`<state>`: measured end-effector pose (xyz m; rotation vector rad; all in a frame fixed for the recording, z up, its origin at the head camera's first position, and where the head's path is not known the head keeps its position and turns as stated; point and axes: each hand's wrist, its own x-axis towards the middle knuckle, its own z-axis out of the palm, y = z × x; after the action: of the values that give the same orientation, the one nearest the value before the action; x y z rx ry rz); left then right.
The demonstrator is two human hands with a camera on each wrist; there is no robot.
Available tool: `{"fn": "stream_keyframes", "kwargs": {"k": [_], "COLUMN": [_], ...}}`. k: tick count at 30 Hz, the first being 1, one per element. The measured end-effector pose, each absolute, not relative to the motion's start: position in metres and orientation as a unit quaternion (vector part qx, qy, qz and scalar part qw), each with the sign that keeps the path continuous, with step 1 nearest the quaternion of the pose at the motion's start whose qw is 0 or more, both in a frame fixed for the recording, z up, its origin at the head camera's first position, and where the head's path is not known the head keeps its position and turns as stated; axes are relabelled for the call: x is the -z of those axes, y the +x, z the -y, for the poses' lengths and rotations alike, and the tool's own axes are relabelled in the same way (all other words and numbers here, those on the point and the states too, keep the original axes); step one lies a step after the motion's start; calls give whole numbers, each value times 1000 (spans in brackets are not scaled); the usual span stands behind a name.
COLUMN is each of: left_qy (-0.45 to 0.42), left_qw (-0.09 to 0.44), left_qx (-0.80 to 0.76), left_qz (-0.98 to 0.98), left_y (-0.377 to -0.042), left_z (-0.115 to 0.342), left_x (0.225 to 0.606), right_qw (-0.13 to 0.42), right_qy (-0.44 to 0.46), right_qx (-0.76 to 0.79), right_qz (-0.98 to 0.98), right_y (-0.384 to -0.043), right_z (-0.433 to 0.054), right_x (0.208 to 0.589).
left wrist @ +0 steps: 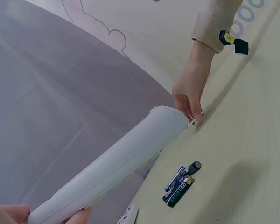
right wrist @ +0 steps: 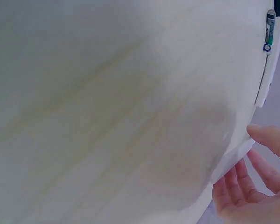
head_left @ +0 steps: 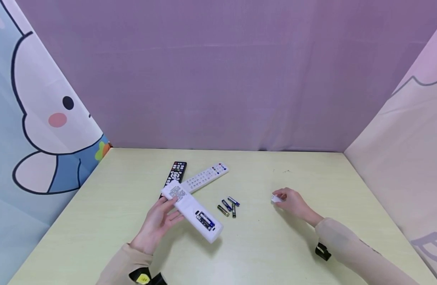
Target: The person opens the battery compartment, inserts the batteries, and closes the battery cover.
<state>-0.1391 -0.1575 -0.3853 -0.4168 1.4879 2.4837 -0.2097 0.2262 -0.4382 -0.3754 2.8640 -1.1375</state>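
My left hand (head_left: 157, 225) grips a white remote control (head_left: 191, 208) near one end, thumb on top and fingers beneath. The remote is held above the table with its back facing up. Its battery compartment (head_left: 205, 220) is uncovered and has batteries inside. Farther right, my right hand (head_left: 294, 204) pinches a small white battery cover (right wrist: 233, 161) between thumb and fingers, low over the table. In the left wrist view, the remote (left wrist: 114, 161) is seen from its side, its far end overlapping the cover.
Several loose batteries (head_left: 223, 210) lie on the table (head_left: 254, 245) between the hands. Behind the held remote, a second white remote (head_left: 206, 177) and a black remote (head_left: 176, 171) lie close together. A purple curtain (head_left: 218, 79) borders the far edge.
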Motion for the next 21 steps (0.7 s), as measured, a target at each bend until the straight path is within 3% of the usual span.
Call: {"fn": "stream_keyframes", "kwargs": {"k": [21], "left_qy": [-136], "left_qw": [113], "left_qx": [-842], "left_qz": [-509], "left_y": [-140], "left_z": [154], "left_x": [387], "right_qw": [10], "right_qy": [-139], "right_qx": [434], "right_qz": [-890], "right_y": [-196], "right_z": [-203], "right_x": [421]}}
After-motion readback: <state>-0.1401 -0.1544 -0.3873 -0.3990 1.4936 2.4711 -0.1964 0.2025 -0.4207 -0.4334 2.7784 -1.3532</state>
